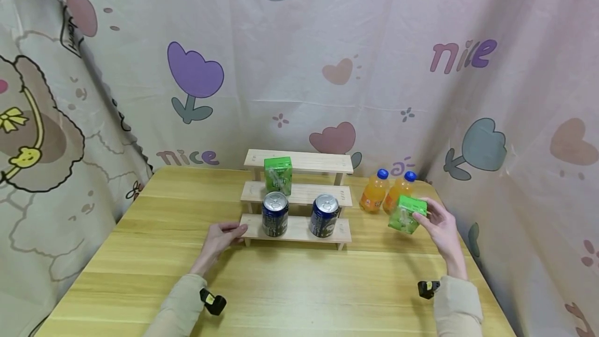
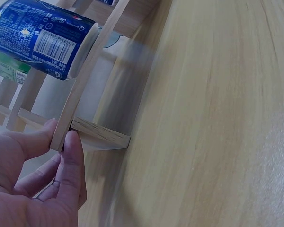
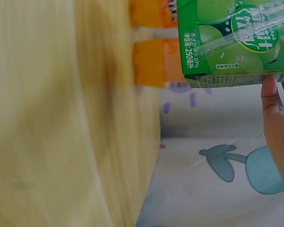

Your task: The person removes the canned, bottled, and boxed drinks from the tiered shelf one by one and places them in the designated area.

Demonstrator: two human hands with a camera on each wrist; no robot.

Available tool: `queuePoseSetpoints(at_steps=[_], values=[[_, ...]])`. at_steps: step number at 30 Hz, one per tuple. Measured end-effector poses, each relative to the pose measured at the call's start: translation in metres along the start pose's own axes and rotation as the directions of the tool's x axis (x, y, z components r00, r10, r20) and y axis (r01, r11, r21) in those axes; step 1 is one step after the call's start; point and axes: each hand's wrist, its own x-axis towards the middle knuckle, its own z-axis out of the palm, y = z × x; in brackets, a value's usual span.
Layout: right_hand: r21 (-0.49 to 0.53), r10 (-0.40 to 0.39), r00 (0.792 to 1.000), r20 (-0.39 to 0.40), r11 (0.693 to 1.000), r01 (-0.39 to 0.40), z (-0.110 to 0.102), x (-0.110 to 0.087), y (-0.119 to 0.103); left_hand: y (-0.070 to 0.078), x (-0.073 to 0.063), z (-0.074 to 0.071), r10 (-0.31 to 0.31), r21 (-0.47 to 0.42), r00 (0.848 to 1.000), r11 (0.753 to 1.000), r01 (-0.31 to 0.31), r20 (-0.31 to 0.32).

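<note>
My left hand (image 1: 223, 238) pinches the left end of the lowest step of a three-tier wooden shelf (image 1: 297, 229); in the left wrist view thumb and fingers clasp the board's corner (image 2: 61, 137). A green juice box (image 1: 407, 214) is held above the table by my right hand (image 1: 441, 227), at the right. Up close in the right wrist view, the juice box (image 3: 236, 42) shows its printed side, with a straw along it. Two dark blue cans (image 1: 275, 214) (image 1: 324, 216) stand upright on the lowest step. Another green juice box (image 1: 278, 176) stands on the middle step, left of centre.
Behind the held box, two orange drink bottles (image 1: 374, 191) (image 1: 399, 191) with blue caps stand on the wooden table (image 1: 299, 295), right of the shelf. The top step (image 1: 299, 160) carries nothing. A printed curtain (image 1: 290, 66) hangs behind the table and along both sides.
</note>
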Motion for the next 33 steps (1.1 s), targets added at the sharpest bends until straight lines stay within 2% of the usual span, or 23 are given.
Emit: queuePoseSetpoints(at_steps=[13, 33], values=[[-0.128, 0.086, 0.996, 0.004, 0.988, -0.085, -0.011, 0.003, 0.017, -0.001, 0.001, 0.0, 0.008, -0.002, 1.0, 1.0, -0.008, 0.0], [-0.281, 0.118, 0.99, 0.073, 0.955, -0.094, -0.018, 0.013, 0.029, -0.002, 0.002, 0.0, 0.012, -0.006, 1.0, 1.0, -0.012, 0.002]])
